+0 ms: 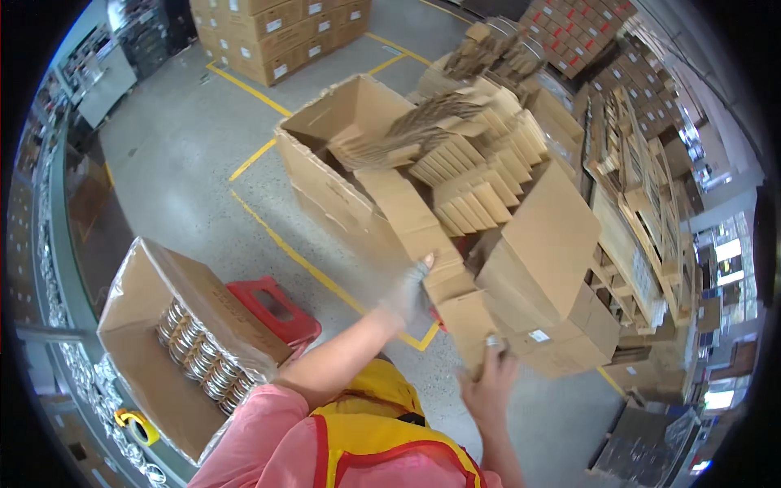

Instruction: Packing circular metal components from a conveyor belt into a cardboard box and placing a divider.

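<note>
A long, creased cardboard strip (468,321) slants down toward me from a large open carton. My left hand (409,293), in a grey glove and blurred, grips its left edge with the thumb on top. The near end is pinched in my right hand (490,376), which has grey covering on at least one fingertip. Beyond my hands, the large open carton (333,187) bears a heap of folded cardboard dividers (468,175). To my left stands an open carton (215,305) lined with clear plastic, with rows of shiny round metal parts (199,354) inside.
A red plastic stool (281,313) stands beside the left carton. Yellow tape (145,427) lies at the far left. Wooden pallets (639,203) lean on the right, and stacked boxes (281,37) stand at the back. Yellow lines mark the grey floor (179,163).
</note>
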A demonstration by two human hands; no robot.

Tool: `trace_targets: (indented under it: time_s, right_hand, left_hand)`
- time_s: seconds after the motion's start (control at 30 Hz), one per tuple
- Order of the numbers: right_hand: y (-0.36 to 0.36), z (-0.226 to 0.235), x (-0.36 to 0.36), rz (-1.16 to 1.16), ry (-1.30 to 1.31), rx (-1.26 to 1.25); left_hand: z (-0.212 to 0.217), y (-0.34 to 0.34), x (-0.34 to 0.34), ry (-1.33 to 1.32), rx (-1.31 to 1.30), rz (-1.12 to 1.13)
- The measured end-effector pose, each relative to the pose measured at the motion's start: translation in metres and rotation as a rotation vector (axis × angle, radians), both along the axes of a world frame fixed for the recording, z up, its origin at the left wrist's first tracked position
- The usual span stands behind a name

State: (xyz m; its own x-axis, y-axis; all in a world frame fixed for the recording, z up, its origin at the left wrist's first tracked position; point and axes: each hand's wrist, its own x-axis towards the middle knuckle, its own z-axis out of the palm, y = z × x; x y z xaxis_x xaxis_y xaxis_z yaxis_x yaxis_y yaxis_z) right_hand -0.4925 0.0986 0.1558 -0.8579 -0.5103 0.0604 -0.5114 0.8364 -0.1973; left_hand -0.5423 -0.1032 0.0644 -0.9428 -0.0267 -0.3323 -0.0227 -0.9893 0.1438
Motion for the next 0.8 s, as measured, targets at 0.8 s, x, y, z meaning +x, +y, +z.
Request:
trace_targets:
  time_s: [0.8]
  right_hand:
    - [0.130,-0.053,-0.232,0.183,0.396,-0.020]
  left_hand:
    - [0.081,0.147,0.025,-0.270,-0.780,0.230]
